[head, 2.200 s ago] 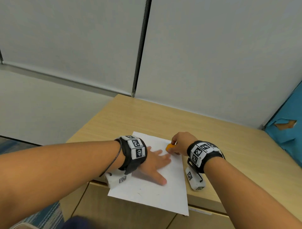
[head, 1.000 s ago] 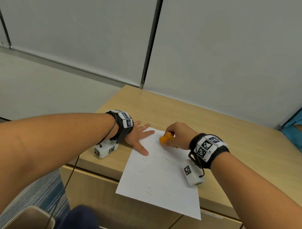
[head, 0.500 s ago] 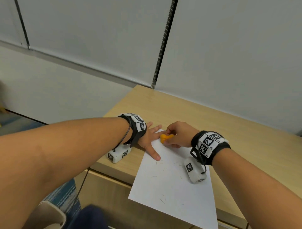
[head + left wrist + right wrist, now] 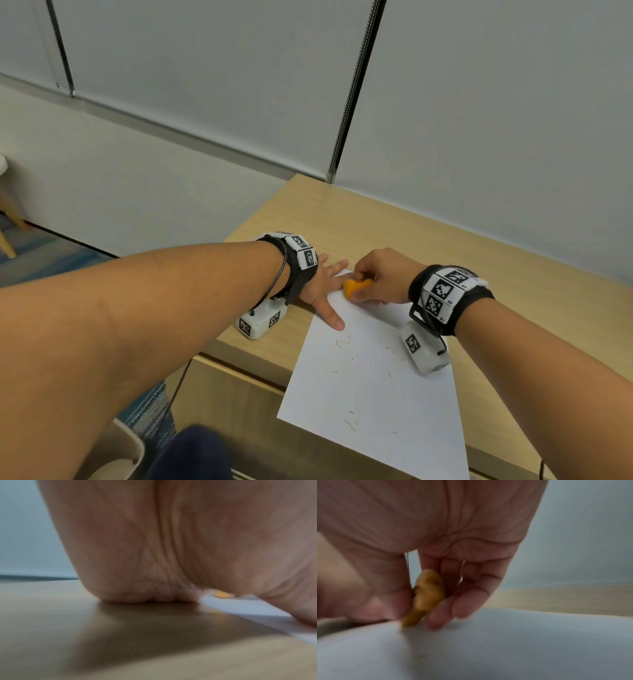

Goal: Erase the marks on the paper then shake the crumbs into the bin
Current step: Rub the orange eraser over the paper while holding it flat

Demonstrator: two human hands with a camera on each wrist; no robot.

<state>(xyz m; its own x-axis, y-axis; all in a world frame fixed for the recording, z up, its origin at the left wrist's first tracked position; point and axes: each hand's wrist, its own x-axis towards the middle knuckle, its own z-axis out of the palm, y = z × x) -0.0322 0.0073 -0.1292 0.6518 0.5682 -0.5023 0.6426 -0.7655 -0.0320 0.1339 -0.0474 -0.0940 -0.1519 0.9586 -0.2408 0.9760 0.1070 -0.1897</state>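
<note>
A white sheet of paper (image 4: 376, 387) lies askew on the wooden desk (image 4: 428, 240), its near edge hanging past the desk front. Several thin eraser crumbs (image 4: 346, 342) are scattered over it. My right hand (image 4: 380, 279) pinches an orange eraser (image 4: 356, 287) between thumb and fingers and holds it down on the paper's far left corner; the right wrist view shows the eraser (image 4: 426, 597) tip touching the sheet (image 4: 505, 649). My left hand (image 4: 325, 291) lies flat with straight fingers, the thumb pressing the paper's left edge. The left wrist view shows only the palm (image 4: 171, 547) and the paper edge (image 4: 248, 609).
A beige bin (image 4: 116, 455) stands on the floor at the lower left, partly cut off by the frame. Grey wall panels rise behind the desk. A wooden chair leg (image 4: 7, 233) shows at the far left. Striped blue carpet covers the floor.
My left hand has slid from the middle of the sheet to its left edge. The eraser stays at the paper's far corner. My view has swung left, bringing the bin into sight.
</note>
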